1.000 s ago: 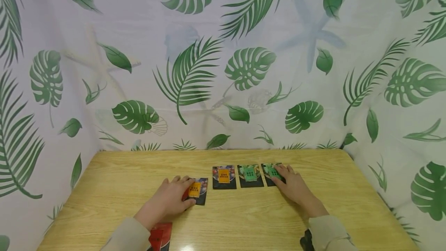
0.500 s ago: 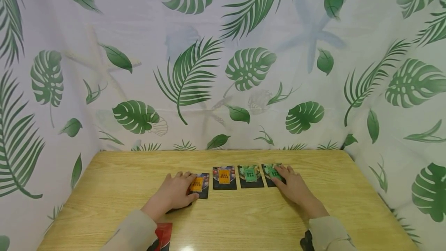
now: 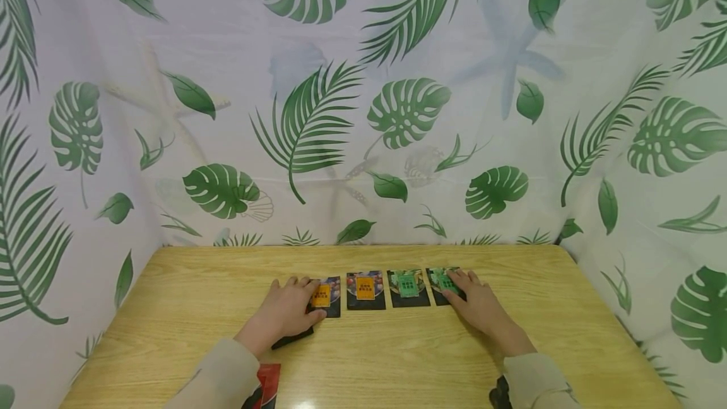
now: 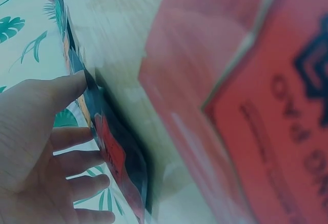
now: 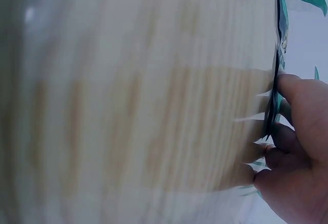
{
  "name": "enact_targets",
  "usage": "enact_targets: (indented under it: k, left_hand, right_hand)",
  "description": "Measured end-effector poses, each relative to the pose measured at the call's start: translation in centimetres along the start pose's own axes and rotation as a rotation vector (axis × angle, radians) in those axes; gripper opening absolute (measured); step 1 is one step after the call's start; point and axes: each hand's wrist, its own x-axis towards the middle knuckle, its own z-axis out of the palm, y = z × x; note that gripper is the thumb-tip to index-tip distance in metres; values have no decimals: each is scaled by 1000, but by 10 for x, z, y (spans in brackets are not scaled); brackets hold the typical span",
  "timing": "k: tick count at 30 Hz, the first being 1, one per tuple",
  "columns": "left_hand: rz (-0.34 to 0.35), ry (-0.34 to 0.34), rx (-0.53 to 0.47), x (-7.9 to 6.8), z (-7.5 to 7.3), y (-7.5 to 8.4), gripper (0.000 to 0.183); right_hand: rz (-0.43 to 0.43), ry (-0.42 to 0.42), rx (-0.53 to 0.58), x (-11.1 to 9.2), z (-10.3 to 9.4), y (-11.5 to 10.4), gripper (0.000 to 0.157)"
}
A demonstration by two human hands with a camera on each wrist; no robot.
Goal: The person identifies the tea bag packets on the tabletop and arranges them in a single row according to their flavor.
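My left hand (image 3: 284, 313) lies over the left part of an orange-labelled seasoning packet (image 3: 329, 297), its thumb at the lower edge and its fingers extended. Partly hidden beneath that hand is another packet, black and red (image 4: 114, 144), its dark bottom edge (image 3: 295, 338) showing below the palm. My right hand (image 3: 479, 308) rests its fingers on a green-labelled packet (image 3: 438, 283) at the right end of the row. Between the hands lie a second orange-labelled packet (image 3: 366, 298) and a second green-labelled packet (image 3: 407, 295), all flat on the table.
A red packet (image 3: 271, 384) lies near the front left, partly behind the left sleeve (image 3: 221, 374). The wood-grain table (image 3: 392, 365) meets a leaf-print cloth (image 3: 341, 207) at its back and sides. A small dark object (image 3: 500, 393) shows beside the right sleeve.
My left hand has slid the orange-labelled packet away from me, up toward the line of the others. The black packet's lower edge now shows under the hand. My right hand has stayed put.
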Motion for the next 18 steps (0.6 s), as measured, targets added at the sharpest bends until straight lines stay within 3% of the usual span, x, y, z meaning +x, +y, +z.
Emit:
enact_targets:
  k: [18]
  left_hand:
    - [-4,-3,22,8,2,-1,70]
  right_hand:
    - [-2,1,3,-1,0,0,65]
